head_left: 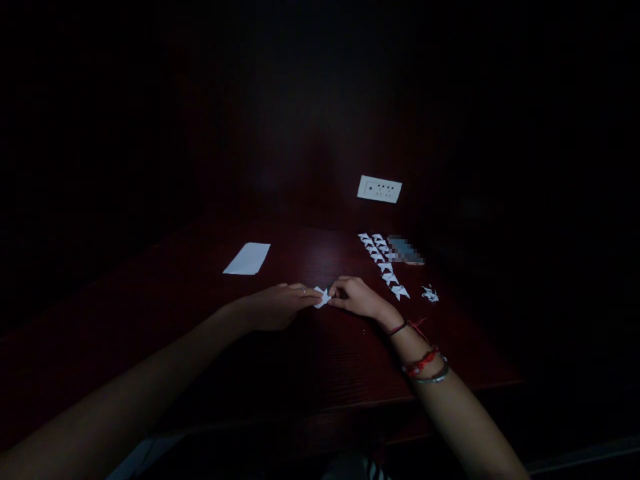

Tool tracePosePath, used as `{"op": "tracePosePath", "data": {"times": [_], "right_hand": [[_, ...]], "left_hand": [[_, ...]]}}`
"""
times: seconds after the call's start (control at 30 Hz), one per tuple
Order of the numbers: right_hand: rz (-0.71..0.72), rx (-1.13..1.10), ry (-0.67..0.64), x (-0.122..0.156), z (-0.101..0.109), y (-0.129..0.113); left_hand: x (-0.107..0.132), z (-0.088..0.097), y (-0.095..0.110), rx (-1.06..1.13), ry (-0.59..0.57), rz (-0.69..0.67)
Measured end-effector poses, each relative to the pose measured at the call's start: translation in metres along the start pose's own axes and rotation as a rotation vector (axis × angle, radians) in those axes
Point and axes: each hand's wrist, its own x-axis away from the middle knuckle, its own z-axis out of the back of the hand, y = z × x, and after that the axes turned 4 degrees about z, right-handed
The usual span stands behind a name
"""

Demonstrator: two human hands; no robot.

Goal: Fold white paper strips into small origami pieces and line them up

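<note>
A small white folded paper piece [323, 297] with pointed corners lies on the dark red table between my two hands. My left hand [280, 307], with a ring on one finger, reaches in from the left and holds the piece down with its fingertips, the fingers close together. From the other side my right hand [357, 297] is closed in a pinch on the paper's right edge, its fingers bent. Part of the paper is hidden under the fingertips. Bracelets [424, 363] circle the right wrist and forearm.
Blank white paper [247, 259] lies to the left on the table [295, 253]. Several folded paper pieces [387, 270] stand in rows at the right, beside a blurred flat object [409, 252] and a small heap of paper scraps [430, 293]. A socket plate [380, 189] is on the wall.
</note>
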Motion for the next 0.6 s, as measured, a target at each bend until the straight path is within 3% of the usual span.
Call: {"op": "tracePosePath", "data": {"times": [0.17,0.4,0.6], "right_hand": [[-0.156,-0.129,0.002,-0.0028,-0.0047,-0.0009],[-0.266,-0.278,0.009,-0.0050,-0.0096,0.0020],[-0.248,-0.307,-0.003,-0.0050,-0.0086,0.0008]], "left_hand": [[0.0014,0.0038,0.0033,0.028,-0.009,0.004],[0.0009,0.0021,0.0005,0.016,-0.037,-0.005],[0.0013,0.0002,-0.0011,0.039,-0.022,-0.008]]}}
